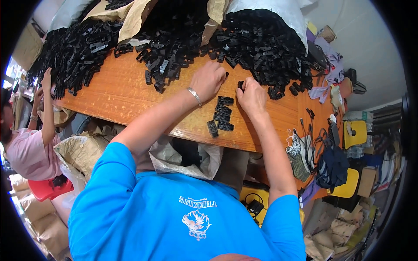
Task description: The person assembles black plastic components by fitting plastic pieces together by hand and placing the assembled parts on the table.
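My left hand point(209, 80), a bracelet on its wrist, is closed at the table, its fingertips pinching a small black plastic piece point(226, 75) that shows only in part. Just to its right, my right hand point(253, 96) grips another small black plastic piece point(240, 84) between thumb and fingers. The two hands are apart. Below and between them, several black plastic pieces point(223, 109) lie in a short column near the table's front edge. Beyond my hands spreads a large heap of similar black pieces point(257, 48), spilling from a white sack point(278, 11).
More heaps of black pieces point(82, 48) cover the far side of the wooden table point(126, 87). An open sack point(187, 167) hangs at the front edge before me. Cables point(310, 148) and dark cloth lie at the right. Another person in pink point(32, 150) reaches into the left heap.
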### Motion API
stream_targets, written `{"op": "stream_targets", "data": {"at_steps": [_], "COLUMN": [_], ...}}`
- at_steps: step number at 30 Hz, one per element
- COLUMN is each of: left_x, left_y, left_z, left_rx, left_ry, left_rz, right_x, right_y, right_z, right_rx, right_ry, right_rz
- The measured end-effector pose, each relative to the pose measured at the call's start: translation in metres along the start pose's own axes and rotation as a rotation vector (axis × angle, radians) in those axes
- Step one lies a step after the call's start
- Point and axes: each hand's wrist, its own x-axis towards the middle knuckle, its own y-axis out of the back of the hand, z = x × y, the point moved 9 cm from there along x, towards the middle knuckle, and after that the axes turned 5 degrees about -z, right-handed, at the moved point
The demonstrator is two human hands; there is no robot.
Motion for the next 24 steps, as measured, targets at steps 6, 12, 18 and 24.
{"op": "stream_targets", "data": {"at_steps": [6,12,18,24], "left_x": [-0.010,-0.015,-0.019,-0.017], "left_y": [-0.006,0.009,-0.003,-0.008], "left_z": [0.021,0.003,-0.015,-0.022], "left_rx": [0.020,-0.102,-0.030,-0.084], "left_ry": [-0.138,-0.003,0.121,0.185], "left_rz": [-0.102,0.020,-0.045,-0.113], "right_x": [-0.009,-0.015,-0.009,0.000], "right_y": [-0.001,0.025,0.010,0.011], "right_z": [-0.005,-0.011,-0.008,-0.010], "right_rx": [0.043,0.064,-0.001,0.131], "right_ry": [-0.067,0.220,0.303,0.242], "right_rz": [-0.134,0.079,-0.038,0.017]}}
